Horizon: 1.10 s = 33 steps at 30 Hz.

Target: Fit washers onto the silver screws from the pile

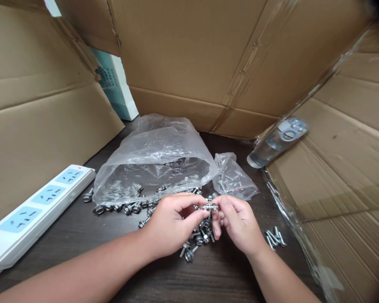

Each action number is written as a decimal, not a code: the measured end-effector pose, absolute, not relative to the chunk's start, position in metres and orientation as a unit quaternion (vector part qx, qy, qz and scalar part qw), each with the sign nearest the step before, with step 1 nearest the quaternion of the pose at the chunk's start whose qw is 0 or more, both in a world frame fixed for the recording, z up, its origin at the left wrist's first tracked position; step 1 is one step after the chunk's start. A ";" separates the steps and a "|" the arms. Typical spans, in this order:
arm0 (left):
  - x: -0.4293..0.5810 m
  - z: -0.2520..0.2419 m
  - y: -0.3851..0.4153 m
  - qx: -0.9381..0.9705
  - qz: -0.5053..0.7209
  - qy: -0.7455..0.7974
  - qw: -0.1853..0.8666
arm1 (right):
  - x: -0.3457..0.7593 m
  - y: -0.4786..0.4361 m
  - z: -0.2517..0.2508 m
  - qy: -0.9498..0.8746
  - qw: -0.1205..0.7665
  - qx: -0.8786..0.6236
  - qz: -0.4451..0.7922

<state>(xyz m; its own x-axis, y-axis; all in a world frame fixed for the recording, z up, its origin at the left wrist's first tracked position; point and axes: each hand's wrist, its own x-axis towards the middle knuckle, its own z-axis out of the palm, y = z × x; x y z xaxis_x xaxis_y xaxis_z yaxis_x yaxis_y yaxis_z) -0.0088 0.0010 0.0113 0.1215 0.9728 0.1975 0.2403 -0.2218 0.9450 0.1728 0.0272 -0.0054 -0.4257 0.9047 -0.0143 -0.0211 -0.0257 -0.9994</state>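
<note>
Power strip (34,214), white with pale blue socket panels, lies at an angle along the left edge of a dark wood tabletop (227,277), in front of a tall cardboard sheet (34,113). Behind that sheet's right end stands a teal and white box (112,84). Just right of the power strip, a row of steel washer-fitted bolts (126,208) runs along the front of a large clear plastic bag (151,164), which lies crumpled near the table's middle. The person's left hand (172,225) comes in from the lower left, its fingers curled closed. Its thumb and fingertips (198,214) pinch one end of a steel bolt (210,207), and the right hand (238,221) grips the other end, so the bolt sits between both hands. Beneath them lies a loose pile of bolts (197,237). Further right are a small plastic bag (233,179), a few separate bolts (274,237), and a blurred clear bottle (278,141) lying tilted against a cardboard flap (344,126).
</note>
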 end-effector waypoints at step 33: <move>-0.009 0.015 0.004 0.512 0.487 0.469 0.530 | 0.174 0.023 -0.001 -0.594 0.429 -0.328 0.596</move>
